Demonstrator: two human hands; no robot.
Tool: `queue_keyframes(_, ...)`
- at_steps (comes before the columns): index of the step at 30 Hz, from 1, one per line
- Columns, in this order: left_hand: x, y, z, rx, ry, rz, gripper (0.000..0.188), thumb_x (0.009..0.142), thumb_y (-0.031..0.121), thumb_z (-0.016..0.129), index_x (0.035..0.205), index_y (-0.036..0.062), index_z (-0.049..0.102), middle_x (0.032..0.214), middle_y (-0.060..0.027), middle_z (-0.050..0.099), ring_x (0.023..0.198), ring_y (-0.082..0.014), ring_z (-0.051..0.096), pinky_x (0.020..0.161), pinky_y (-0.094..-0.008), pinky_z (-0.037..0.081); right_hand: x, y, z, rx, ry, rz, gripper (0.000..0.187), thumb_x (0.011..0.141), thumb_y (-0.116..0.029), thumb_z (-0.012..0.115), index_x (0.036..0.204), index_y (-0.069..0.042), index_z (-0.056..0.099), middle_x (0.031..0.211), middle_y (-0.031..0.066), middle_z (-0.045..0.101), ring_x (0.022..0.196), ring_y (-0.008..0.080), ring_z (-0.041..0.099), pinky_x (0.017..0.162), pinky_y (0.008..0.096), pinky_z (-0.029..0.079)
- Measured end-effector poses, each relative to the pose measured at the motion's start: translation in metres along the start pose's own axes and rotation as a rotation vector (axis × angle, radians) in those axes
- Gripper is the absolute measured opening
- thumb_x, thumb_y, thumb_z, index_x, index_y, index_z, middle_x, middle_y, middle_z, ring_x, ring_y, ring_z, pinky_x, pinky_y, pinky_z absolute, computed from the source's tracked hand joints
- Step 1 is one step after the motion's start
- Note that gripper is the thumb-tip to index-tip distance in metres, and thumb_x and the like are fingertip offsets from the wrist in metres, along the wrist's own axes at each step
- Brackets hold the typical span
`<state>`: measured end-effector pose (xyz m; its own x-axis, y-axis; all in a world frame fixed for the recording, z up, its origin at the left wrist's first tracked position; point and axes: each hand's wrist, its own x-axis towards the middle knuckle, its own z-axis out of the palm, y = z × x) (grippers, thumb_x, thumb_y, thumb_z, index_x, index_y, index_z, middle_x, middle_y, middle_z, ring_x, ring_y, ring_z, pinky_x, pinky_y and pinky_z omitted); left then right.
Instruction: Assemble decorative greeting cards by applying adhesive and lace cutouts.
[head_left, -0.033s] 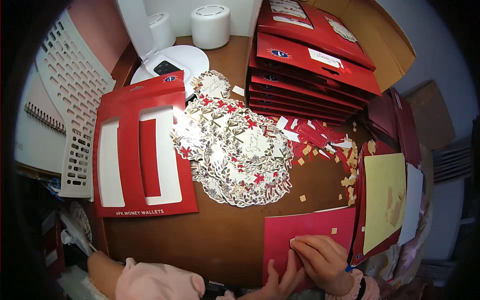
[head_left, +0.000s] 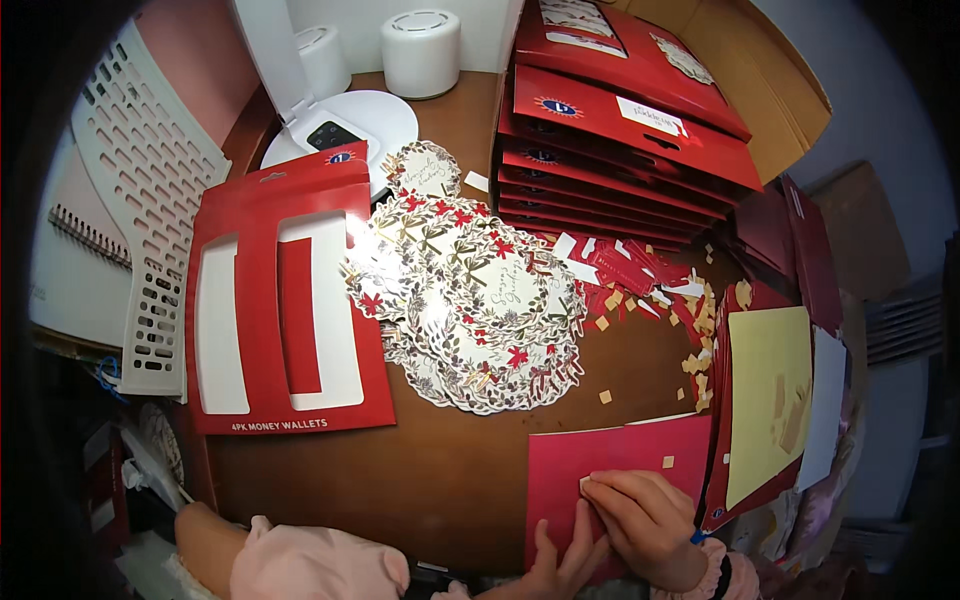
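Observation:
A pinkish-red card (head_left: 600, 447) lies flat at the near right edge of the table. My right hand (head_left: 645, 525) is over it, fingers pressed together, with a small pale piece (head_left: 584, 484) at the fingertips against the card. Beside it, my left hand (head_left: 568, 562) rests on the card's lower part, thumb and fingers apart, holding nothing visible. One small tan square (head_left: 668, 462) sits on the card, right of my right fingertips. A yellow sheet (head_left: 768, 400) with a few tan squares left on it lies to the right.
Round wreath-patterned cut-outs (head_left: 480, 310) pile up mid-table. A red windowed sleeve (head_left: 265, 250) lies left of them. Red packs (head_left: 620, 170) stand in a cardboard box (head_left: 790, 85) at the back right. Loose tan squares (head_left: 703, 350) and red tags (head_left: 625, 265) are scattered nearby.

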<state>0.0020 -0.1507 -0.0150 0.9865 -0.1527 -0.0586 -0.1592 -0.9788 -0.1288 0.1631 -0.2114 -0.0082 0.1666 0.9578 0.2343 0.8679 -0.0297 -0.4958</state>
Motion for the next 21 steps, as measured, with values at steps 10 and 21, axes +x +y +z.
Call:
queue_keyframes(10, -0.0003, 0.0057, 0.0061, 0.018, 0.042, -0.034, 0.054, 0.094, 0.038, 0.044, 0.135, 0.0052, 0.057, 0.14, -0.0181, 0.051, 0.13, -0.0476, 0.048, 0.087, -0.0564, 0.051, 0.0035, -0.0013, -0.0001, -0.024, -0.017, 0.009, 0.025, 0.073, 0.004, 0.077, 0.098, 0.001, 0.073, 0.096, 0.0115, 0.07, 0.078, 0.0264, 0.07, 0.066, 0.0328, 0.057)
queue_keyframes(21, -0.0013, 0.0062, 0.0078, 0.054, 0.057, -0.034, 0.052, 0.096, 0.038, 0.043, 0.138, 0.0089, 0.055, 0.142, -0.0171, 0.051, 0.128, -0.0461, 0.051, 0.087, -0.0567, 0.052, 0.0042, -0.0025, 0.0022, -0.049, -0.027, 0.012, 0.024, 0.073, 0.003, 0.077, 0.097, 0.0, 0.073, 0.096, 0.0102, 0.07, 0.077, 0.0255, 0.069, 0.066, 0.0321, 0.057)
